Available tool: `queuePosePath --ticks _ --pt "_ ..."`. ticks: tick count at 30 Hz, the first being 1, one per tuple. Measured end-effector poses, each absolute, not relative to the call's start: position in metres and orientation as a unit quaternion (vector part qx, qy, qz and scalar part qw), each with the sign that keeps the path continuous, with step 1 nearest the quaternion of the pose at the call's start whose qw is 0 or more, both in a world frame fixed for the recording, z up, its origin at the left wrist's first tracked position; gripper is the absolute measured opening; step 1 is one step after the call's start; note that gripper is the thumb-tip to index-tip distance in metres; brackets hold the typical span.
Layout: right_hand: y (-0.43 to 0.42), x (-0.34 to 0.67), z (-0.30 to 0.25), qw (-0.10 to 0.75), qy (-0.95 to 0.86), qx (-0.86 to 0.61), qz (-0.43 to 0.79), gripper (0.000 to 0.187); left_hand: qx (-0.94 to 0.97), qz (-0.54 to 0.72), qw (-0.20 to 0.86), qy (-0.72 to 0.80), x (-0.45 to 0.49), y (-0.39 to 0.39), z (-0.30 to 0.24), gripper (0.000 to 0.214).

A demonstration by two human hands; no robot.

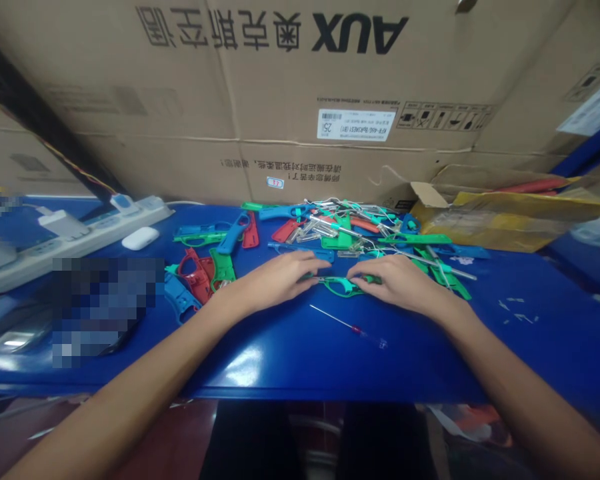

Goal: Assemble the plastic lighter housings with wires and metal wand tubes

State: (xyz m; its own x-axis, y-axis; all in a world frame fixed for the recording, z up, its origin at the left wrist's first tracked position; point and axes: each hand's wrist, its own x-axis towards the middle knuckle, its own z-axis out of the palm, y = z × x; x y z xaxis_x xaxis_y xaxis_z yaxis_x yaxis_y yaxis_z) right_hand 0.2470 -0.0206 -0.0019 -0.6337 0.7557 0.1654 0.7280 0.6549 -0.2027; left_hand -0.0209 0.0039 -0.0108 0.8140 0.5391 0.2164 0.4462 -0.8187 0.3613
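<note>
Both hands meet over the table at a green gun-shaped plastic shell (339, 287) with a trigger-like loop and a small mint-green piece in it. My left hand (285, 279) pinches its left end between thumb and fingers. At the other end, my right hand (400, 281) has its fingers closed on the shell, partly covering it. Just in front lies a thin screwdriver (356, 329) with a metal shaft, a red collar and a clear handle. Behind the hands is a heap of metal tubes (325, 230), white wires and coloured plastic shells.
Blue shells (180, 297) and red shells (197, 277) lie left. A power strip (87, 237), a white earphone case (140, 237) and a blurred dark object (105, 307) are farther left. An opened carton (485, 220) stands back right, small pale bits (517, 310) before it. A large cardboard box (260, 120) walls the back.
</note>
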Motion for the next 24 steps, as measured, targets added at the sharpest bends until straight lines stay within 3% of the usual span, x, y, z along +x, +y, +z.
queuePosePath --ticks 17,24 --pt "-0.025 0.252 0.008 0.108 -0.909 -0.385 0.115 0.021 0.967 0.099 0.071 0.225 -0.022 0.003 -0.007 0.032" --pt "-0.026 0.252 0.007 0.096 -0.918 -0.380 0.052 0.027 0.966 0.060 -0.023 0.251 -0.018 -0.006 -0.001 0.031"
